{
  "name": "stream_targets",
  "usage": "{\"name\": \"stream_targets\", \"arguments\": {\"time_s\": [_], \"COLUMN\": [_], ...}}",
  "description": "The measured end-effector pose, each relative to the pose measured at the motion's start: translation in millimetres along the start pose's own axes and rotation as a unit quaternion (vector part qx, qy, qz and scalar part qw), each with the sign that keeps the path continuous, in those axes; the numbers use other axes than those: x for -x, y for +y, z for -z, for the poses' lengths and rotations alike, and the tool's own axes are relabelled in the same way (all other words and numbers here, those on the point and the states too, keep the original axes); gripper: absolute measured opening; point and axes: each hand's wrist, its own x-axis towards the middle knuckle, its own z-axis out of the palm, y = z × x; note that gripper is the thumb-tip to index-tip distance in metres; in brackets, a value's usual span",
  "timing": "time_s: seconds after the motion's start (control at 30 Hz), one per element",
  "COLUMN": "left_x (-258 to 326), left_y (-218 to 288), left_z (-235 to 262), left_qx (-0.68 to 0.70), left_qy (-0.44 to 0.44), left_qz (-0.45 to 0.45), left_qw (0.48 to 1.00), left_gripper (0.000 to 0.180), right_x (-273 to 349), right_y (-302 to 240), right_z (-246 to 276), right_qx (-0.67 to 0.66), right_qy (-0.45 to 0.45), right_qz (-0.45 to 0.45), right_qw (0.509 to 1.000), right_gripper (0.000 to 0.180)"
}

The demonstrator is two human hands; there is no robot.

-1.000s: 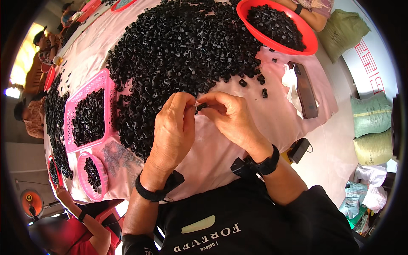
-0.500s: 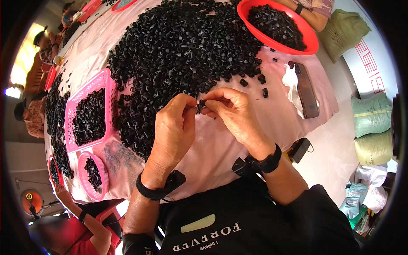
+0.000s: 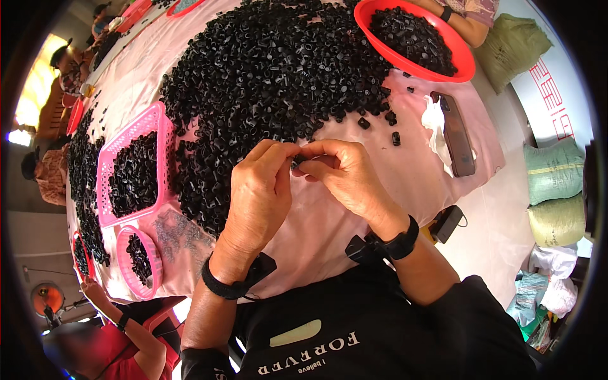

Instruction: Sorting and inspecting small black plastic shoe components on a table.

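The counter (image 3: pixel 329 231) has a huge heap of loose black bits (image 3: pixel 278 69), so lots seem left. Some fill a pink basket (image 3: pixel 165 158). The left hand (image 3: pixel 259 183) and right hand (image 3: pixel 351 177), grips together, pinch one tiny black piece (image 3: pixel 296 163) between them, maybe half done.

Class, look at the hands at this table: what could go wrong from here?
The small black piece at the fingertips of the left hand and right hand might slip and get lost among similar pieces in the pile. The phone, near the right edge of the pink cloth, could perhaps be nudged off.
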Motion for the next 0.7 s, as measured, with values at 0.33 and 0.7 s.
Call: {"name": "stream_targets", "arguments": {"time_s": [0.33,0.7], "left_x": [-4.5,-6.0], "left_y": [-2.4,-0.5], "left_z": [-1.3,-6.6], "left_qx": [0.014,0.007], "left_qy": [-0.008,-0.032], "left_qz": [-0.009,0.008], "left_qw": [1.0,0.999], "left_gripper": [0.013,0.006], "right_x": [-1.3,-0.6], "right_y": [1.5,6.0], "right_z": [0.1,-1.2], "right_qx": [0.002,0.042], "right_qy": [0.013,0.029], "right_qz": [-0.011,0.022], "right_qw": [1.0,0.998], "right_gripper": [0.017,0.016]}}
